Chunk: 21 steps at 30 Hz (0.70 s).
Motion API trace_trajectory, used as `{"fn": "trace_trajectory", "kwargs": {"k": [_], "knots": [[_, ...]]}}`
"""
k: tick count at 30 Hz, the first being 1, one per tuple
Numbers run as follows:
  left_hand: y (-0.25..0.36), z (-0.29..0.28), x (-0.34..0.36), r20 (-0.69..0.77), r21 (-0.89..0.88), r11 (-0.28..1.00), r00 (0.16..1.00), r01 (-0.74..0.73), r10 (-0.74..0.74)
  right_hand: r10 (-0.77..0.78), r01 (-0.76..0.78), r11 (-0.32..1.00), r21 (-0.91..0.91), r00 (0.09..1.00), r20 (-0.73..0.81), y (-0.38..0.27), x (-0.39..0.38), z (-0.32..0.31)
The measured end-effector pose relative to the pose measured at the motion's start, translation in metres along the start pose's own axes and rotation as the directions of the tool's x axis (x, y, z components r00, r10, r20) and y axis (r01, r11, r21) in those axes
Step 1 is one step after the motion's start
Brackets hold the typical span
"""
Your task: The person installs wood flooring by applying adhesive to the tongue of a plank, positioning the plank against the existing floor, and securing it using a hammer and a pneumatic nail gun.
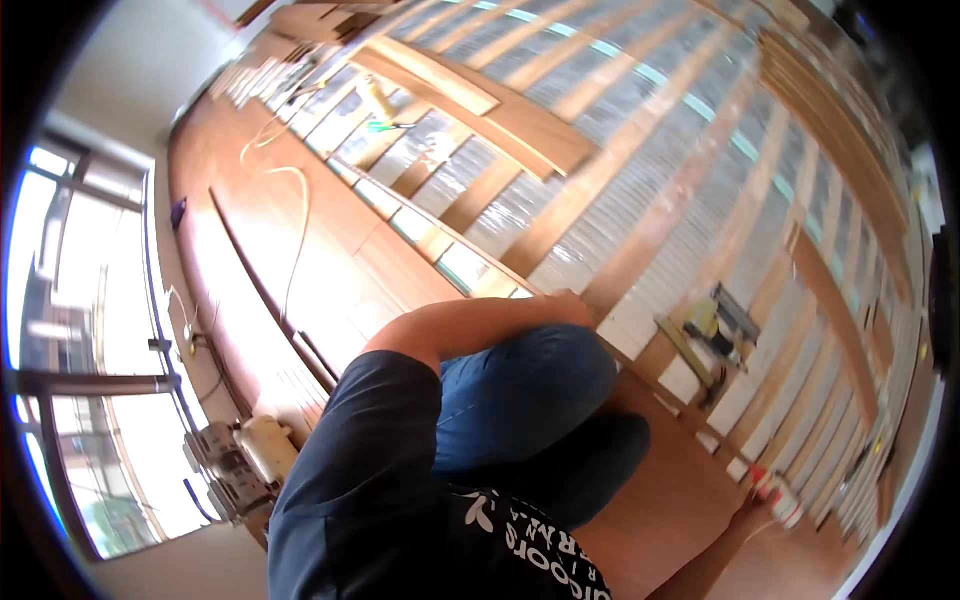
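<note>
My left hand (568,306) is beside my bent, jeans-covered knee, at the edge of the laid floorboards (360,270) and the wooden battens (660,190); its fingers are too hidden to read. At the lower right, my right hand (750,518) grips a white squeeze bottle (783,500) with a red cap, tipped toward the board edge. Between my hands, a yellow-green and black nail gun (720,330) lies on the battens, over silvery sheeting.
Loose planks (470,110) lie across the battens ahead, with more stacked planks (835,140) at the right. A compressor (245,460) stands at lower left by a window (90,460). A pale hose (300,200) snakes over the laid boards.
</note>
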State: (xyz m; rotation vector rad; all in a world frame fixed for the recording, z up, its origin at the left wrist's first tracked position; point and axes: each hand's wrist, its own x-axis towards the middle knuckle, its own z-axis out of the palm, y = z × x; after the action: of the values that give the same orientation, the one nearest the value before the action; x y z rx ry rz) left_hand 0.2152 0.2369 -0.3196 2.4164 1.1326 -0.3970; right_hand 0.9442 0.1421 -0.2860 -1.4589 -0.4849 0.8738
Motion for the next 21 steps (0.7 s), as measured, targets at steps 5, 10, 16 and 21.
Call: {"fn": "trace_trajectory", "kwargs": {"k": [5, 10, 16, 21], "knots": [[-0.016, -0.007, -0.055, -0.125, 0.026, 0.998, 0.991, 0.059, -0.055, -0.097, 0.057, 0.976, 0.210, 0.978, 0.183, -0.047, -0.090, 0.002], [-0.059, -0.077, -0.129, 0.001, 0.087, 0.993, 0.997, 0.082, -0.083, -0.083, 0.001, 0.915, 0.403, 0.979, 0.187, -0.075, -0.173, 0.028], [-0.064, -0.180, -0.226, -0.217, -0.003, 0.991, 0.967, 0.137, -0.134, -0.205, -0.040, 0.743, 0.668, 0.937, 0.283, -0.103, -0.238, 0.025], [-0.057, -0.260, -0.285, -0.315, -0.128, 0.979, 0.930, 0.157, -0.190, -0.223, 0.126, 0.749, 0.651, 0.972, 0.069, -0.149, -0.302, 0.024]]}}
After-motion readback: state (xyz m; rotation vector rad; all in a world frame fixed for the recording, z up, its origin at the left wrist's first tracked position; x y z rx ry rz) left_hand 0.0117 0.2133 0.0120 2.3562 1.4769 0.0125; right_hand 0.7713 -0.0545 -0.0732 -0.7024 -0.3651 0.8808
